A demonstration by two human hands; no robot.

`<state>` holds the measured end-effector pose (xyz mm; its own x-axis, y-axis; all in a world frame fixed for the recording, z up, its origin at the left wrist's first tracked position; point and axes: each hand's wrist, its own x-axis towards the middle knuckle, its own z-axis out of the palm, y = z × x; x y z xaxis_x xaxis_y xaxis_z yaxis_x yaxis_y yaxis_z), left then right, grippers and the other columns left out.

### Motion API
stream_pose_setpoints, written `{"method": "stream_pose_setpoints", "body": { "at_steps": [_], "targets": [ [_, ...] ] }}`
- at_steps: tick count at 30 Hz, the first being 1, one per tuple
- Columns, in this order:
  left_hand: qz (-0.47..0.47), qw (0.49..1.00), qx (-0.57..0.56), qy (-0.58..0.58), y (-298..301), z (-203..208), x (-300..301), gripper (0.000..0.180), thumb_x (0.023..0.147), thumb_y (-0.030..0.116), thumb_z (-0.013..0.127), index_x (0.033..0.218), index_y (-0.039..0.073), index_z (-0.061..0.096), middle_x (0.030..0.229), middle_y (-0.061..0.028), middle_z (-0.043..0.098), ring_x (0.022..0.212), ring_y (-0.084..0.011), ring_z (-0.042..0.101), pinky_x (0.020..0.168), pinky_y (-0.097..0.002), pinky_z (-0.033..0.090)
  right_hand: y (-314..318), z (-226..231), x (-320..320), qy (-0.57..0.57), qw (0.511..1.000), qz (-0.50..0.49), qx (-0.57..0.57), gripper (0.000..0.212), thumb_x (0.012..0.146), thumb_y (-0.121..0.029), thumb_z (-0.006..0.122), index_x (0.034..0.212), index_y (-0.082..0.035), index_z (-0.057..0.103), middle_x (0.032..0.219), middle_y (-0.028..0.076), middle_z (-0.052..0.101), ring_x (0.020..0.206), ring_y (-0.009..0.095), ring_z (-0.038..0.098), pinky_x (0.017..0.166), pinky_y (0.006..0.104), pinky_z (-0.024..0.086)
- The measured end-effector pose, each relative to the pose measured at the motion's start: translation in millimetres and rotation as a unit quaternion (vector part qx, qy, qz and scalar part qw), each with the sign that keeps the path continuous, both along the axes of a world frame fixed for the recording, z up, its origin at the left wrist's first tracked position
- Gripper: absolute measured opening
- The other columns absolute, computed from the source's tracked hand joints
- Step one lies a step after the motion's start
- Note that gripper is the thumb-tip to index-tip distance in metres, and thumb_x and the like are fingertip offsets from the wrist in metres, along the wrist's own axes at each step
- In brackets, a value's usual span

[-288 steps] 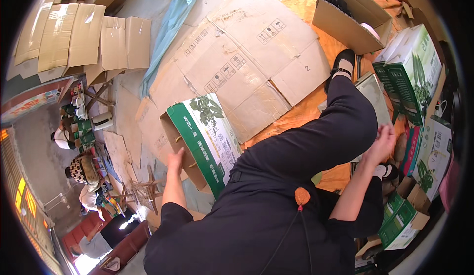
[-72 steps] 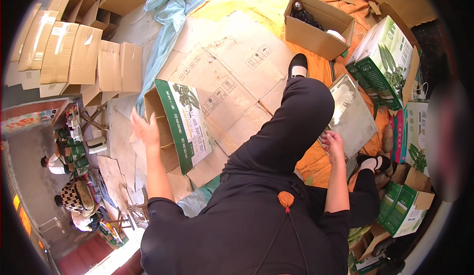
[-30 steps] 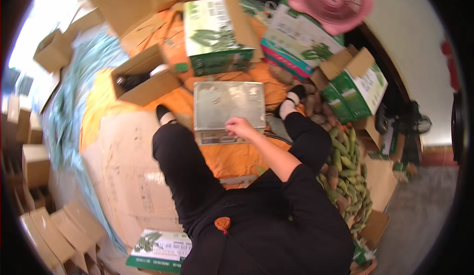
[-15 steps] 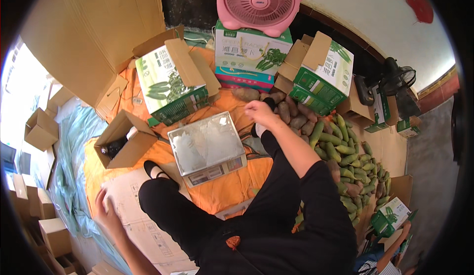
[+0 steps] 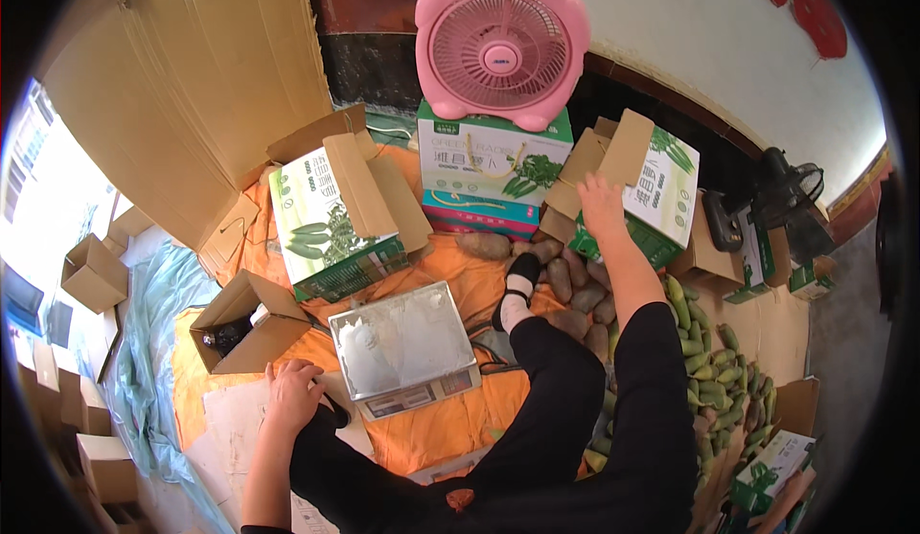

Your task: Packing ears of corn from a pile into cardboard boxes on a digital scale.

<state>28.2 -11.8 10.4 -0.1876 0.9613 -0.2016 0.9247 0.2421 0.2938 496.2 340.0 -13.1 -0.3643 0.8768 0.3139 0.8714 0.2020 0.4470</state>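
Note:
My right hand [image 5: 601, 206] reaches forward to a white-and-green carton [image 5: 666, 194] at the right, its fingers stretched out against the carton's brown flap; I cannot tell whether they press on it. Nothing shows in that hand. My left hand [image 5: 294, 395] hangs over my left knee with loosely bent, parted fingers, and is empty. Between my legs stands a flat-topped weighing scale [image 5: 402, 338] with a worn metal plate. Brownish-purple roots [image 5: 577, 290] lie below the right carton, beside my right foot. A heap of long green radishes [image 5: 724, 371] spreads to the right.
Another white-and-green carton [image 5: 331, 223] lies beyond the scale. A pink fan [image 5: 503, 55] stands on stacked boxes [image 5: 494, 160]. Left of the scale is a small brown box [image 5: 251, 323] with a dark thing inside. Orange sheeting [image 5: 422, 429] covers the floor. A person's arm [image 5: 791, 500] shows lower right.
My right hand has moved from above the roots near my foot, right and forward to the right carton. My left hand has swung in from the left to my knee. The view has tilted up.

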Motion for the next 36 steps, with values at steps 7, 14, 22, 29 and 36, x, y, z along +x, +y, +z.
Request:
{"method": "stream_pose_setpoints", "body": {
  "at_steps": [7, 14, 22, 29, 36],
  "targets": [
    [-0.013, 0.999, -0.003, 0.029, 2, -7, 0, 0.019, 0.076, 0.018, 0.065, 0.092, 0.009, 0.067, 0.1, -0.0064, 0.062, 0.106, -0.0243, 0.053, 0.104, -0.0589, 0.021, 12, -2, 3, -0.169, 0.975, -0.06, -0.128, 0.029, 0.084, -0.021, 0.051, 0.11, -0.016, 0.063, 0.116, 0.003, 0.054, 0.116, 0.022, 0.042, 0.098, 0.0475, 0.03],
    [-0.038, 0.999, -0.022, -0.007, 9, -8, 2, 0.02, 0.075, 0.016, 0.064, 0.094, 0.011, 0.067, 0.099, -0.0069, 0.062, 0.103, -0.0249, 0.055, 0.102, -0.0577, 0.025, -15, 13, 39, -0.264, 0.943, -0.157, -0.127, 0.027, 0.085, -0.023, 0.051, 0.105, -0.017, 0.068, 0.111, 0.002, 0.058, 0.112, 0.023, 0.043, 0.091, 0.0408, 0.031],
    [-0.061, 0.998, -0.012, -0.001, 12, -15, 3, 0.023, 0.076, 0.02, 0.065, 0.097, 0.011, 0.067, 0.097, -0.0089, 0.063, 0.099, -0.0265, 0.058, 0.098, -0.0551, 0.031, -70, 67, 74, -0.148, 0.965, -0.192, -0.099, 0.021, 0.083, -0.017, 0.052, 0.095, -0.013, 0.069, 0.096, 0.001, 0.062, 0.101, 0.02, 0.051, 0.082, 0.0385, 0.037],
    [-0.089, 0.996, 0.006, -0.006, 12, -23, 0, 0.023, 0.077, 0.023, 0.065, 0.097, 0.01, 0.067, 0.096, -0.0098, 0.063, 0.096, -0.0266, 0.059, 0.09, -0.0476, 0.038, -133, 139, 109, 0.048, 0.986, -0.148, 0.061, 0.014, 0.071, -0.015, 0.067, 0.086, -0.013, 0.065, 0.093, 0.002, 0.06, 0.097, 0.025, 0.052, 0.085, 0.0427, 0.037],
    [-0.083, 0.997, 0.005, -0.003, 16, -29, 1, 0.023, 0.078, 0.023, 0.063, 0.097, 0.011, 0.067, 0.096, -0.0101, 0.064, 0.095, -0.0269, 0.059, 0.087, -0.0451, 0.041, -138, 163, 152, 0.306, 0.924, -0.118, 0.197, 0.017, 0.075, -0.02, 0.068, 0.087, -0.009, 0.063, 0.092, 0.007, 0.062, 0.101, 0.026, 0.055, 0.094, 0.0511, 0.033]
  ]
}}
